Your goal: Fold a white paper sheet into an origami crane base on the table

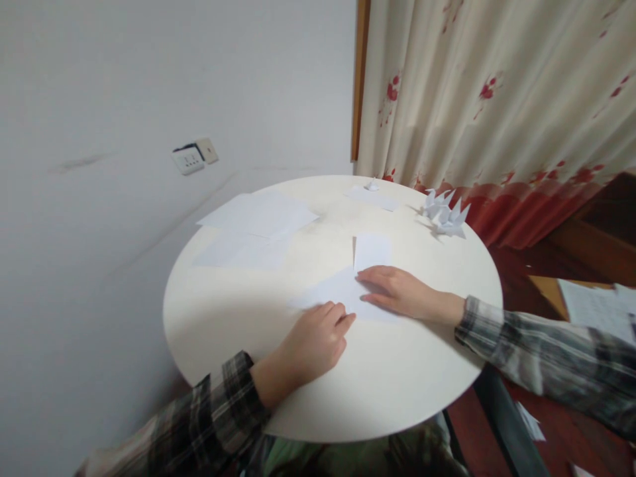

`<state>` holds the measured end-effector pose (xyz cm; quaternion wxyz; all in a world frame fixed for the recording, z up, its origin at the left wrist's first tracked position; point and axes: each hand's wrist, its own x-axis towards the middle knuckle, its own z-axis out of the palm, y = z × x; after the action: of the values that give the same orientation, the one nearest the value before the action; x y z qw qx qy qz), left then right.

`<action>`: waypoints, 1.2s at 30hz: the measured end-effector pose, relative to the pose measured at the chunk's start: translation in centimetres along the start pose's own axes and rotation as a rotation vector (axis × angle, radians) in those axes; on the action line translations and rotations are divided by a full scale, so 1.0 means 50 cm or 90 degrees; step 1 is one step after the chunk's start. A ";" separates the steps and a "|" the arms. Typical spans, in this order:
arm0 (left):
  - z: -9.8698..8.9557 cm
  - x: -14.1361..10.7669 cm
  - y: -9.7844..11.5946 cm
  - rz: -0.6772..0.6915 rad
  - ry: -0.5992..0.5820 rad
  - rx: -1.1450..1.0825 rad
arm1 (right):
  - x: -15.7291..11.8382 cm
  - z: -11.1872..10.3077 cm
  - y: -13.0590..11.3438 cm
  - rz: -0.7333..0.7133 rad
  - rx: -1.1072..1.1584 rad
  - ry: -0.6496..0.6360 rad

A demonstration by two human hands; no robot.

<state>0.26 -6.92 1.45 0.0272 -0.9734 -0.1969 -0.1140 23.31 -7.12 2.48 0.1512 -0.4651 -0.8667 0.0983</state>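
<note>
A white sheet of paper (pixel 328 287), partly folded, lies on the round table in front of me. One upright flap (pixel 372 250) extends from its far side, with a dark slit along the flap's left edge. My left hand (pixel 318 338) is closed, its fingers curled at the near edge of the sheet and the fingertips against the paper. My right hand (pixel 395 291) rests on the right part of the sheet, fingers stretched out and somewhat apart. It covers part of the folds beneath.
The white table (pixel 238 311) stands against a wall. Loose sheets (pixel 258 212) lie at its far left. Folded paper cranes (pixel 450 218) stand at the right edge, and a small folded piece (pixel 371 186) sits on paper at the back. A curtain (pixel 447 99) hangs behind.
</note>
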 end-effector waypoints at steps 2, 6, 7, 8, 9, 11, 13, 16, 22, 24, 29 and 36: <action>-0.010 0.007 -0.008 0.005 0.003 -0.044 | -0.009 0.016 -0.005 -0.006 -0.002 0.030; -0.022 0.029 -0.049 0.016 0.007 -0.153 | -0.017 0.031 -0.010 -0.003 -0.009 0.051; -0.023 0.034 -0.060 0.026 0.015 -0.178 | -0.018 0.033 -0.009 -0.003 -0.014 0.055; -0.022 0.039 -0.070 0.033 0.011 -0.207 | -0.017 0.036 -0.009 -0.005 -0.019 0.061; -0.022 0.043 -0.079 0.033 -0.002 -0.235 | -0.017 0.038 -0.007 -0.007 -0.024 0.065; -0.021 0.045 -0.091 0.027 -0.045 -0.280 | -0.016 0.042 -0.003 -0.013 -0.033 0.072; -0.024 0.041 -0.094 0.024 -0.084 -0.304 | -0.015 0.044 0.003 -0.023 -0.035 0.071; -0.035 0.031 -0.088 0.052 -0.113 -0.306 | -0.019 0.042 0.010 -0.054 -0.027 0.061; -0.018 0.048 -0.090 0.070 -0.058 -0.253 | -0.029 0.034 0.010 -0.088 -0.024 0.038; 0.000 0.060 -0.093 0.048 0.008 -0.214 | -0.027 0.033 0.006 -0.089 -0.036 0.036; 0.030 0.060 -0.089 0.055 0.064 -0.121 | -0.030 0.039 -0.017 -0.095 -0.089 0.089; 0.045 0.050 -0.096 0.051 0.078 -0.138 | -0.062 0.068 -0.078 -0.142 -0.124 0.182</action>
<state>1.12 -1.35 -0.12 -0.0613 -0.9689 -0.1423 -0.1930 20.70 -11.94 -0.01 0.2371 -0.3877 -0.8880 -0.0706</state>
